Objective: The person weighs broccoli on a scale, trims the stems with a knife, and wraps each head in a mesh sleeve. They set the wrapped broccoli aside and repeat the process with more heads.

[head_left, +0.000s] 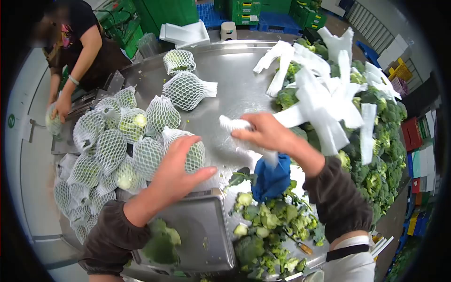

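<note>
My left hand (176, 169) is open, thumb and fingers spread, and overlaps a broccoli head in white foam netting (196, 155). In my right hand (268, 134), the fingers are closed around a white foam net sleeve (235, 124) that hangs down blurred over the steel table (230, 70). A bare broccoli head (159, 244) lies in the metal tray (221, 225) below my left forearm. Under my right hand, a blue cloth (272, 181) rests by a pile of broccoli trimmings (268, 221).
Netted broccoli heads (110, 150) are heaped on the left. Loose broccoli (376, 164) fills the right side, with foam sleeves (314, 103) on top. A wooden-handled tool (304, 248) lies among the trimmings. At the far left a person (87, 42) handles a netted head.
</note>
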Motion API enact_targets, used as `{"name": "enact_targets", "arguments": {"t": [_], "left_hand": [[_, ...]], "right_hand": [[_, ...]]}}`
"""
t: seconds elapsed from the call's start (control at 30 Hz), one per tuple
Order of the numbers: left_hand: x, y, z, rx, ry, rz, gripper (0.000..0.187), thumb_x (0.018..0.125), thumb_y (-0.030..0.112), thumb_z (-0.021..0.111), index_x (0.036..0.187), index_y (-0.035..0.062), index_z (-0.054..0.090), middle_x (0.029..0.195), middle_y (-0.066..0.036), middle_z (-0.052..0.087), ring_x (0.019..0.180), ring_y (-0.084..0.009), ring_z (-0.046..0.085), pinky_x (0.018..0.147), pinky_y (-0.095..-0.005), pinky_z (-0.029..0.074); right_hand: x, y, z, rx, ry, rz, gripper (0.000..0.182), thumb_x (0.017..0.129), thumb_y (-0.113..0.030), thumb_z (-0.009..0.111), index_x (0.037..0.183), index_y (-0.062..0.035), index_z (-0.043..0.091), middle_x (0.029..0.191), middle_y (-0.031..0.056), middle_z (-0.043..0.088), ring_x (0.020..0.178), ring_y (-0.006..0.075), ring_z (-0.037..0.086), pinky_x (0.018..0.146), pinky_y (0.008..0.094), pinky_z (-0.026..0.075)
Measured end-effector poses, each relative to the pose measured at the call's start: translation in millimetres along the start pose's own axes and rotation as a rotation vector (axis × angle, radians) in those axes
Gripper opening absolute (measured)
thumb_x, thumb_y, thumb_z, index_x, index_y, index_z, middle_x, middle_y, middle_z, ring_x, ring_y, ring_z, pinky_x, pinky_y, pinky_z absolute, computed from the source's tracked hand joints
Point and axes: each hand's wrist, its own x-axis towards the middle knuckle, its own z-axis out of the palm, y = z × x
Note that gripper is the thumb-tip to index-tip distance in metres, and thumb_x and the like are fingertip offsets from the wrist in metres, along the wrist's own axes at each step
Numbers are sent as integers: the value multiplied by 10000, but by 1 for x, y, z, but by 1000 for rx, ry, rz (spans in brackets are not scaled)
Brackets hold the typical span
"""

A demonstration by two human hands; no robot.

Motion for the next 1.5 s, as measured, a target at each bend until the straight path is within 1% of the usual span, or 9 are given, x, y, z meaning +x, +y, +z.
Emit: {"name": "enact_targets", "arguments": {"t": [0.17,0.37,0.47,0.6,0.83,0.97,1.07,1.3,1.5], "left_hand": [[-50,88,24,-766,-198,-104,802,706,118,740,1348,27,269,1287,-137,411,1189,-239,423,968,-365,358],[-135,123,75,-1266,-112,-242,616,759,46,689,1272,-9,354,1130,-143,514,984,-170,540,819,-305,470],[-183,135,94,-1290,-101,-356,254,772,-24,641,999,-7,529,1000,-61,567,908,-91,550,768,-257,470],[-231,145,120,-1102,94,-179,337,740,-71,597,1059,24,544,1065,-59,569,946,-97,535,784,-244,452],[-256,158,147,-1136,209,-255,454,691,-104,561,1131,4,530,1056,-75,590,1010,-139,541,850,-272,436],[-266,145,122,-1980,-18,-487,342,821,24,546,1158,-4,500,1089,-90,577,1016,-156,556,860,-271,464],[-272,136,124,-1762,81,-403,365,880,117,528,1220,9,450,1082,-93,570,982,-153,575,827,-262,490],[-283,92,164,-2197,92,-391,442,892,145,513,1297,14,391,1149,-107,548,984,-183,584,840,-297,497],[-302,86,136,-1644,266,-401,257,865,57,538,1117,7,534,1000,-90,618,853,-161,628,756,-286,534]], "right_hand": [[-134,-84,24,972,-23,302,352,867,-293,591,1088,-27,526,697,-9,534,524,38,470,444,197,361],[-242,-114,61,913,142,277,318,849,-200,606,1118,-49,526,753,-21,545,559,32,466,475,177,355],[-280,-131,76,654,188,154,398,759,-121,634,1136,-49,528,980,33,575,815,103,542,682,223,420],[-312,-145,87,716,171,65,599,710,-140,667,1255,-29,448,1186,107,521,1113,197,492,993,339,331],[-321,-164,112,334,156,248,316,776,-188,682,1003,21,613,886,98,632,800,158,588,721,281,462],[-319,-148,127,1010,261,312,247,782,-85,660,1013,-6,619,920,40,635,801,91,580,720,232,464],[-310,-152,144,1302,321,285,286,780,-61,654,1058,-24,597,952,35,620,845,102,574,755,241,460],[-278,-180,187,1029,366,202,363,750,-51,682,1090,3,566,922,16,583,832,80,530,764,216,422],[-277,-198,193,416,451,42,283,724,-56,686,990,-23,598,888,4,550,826,109,527,766,230,407]]}}
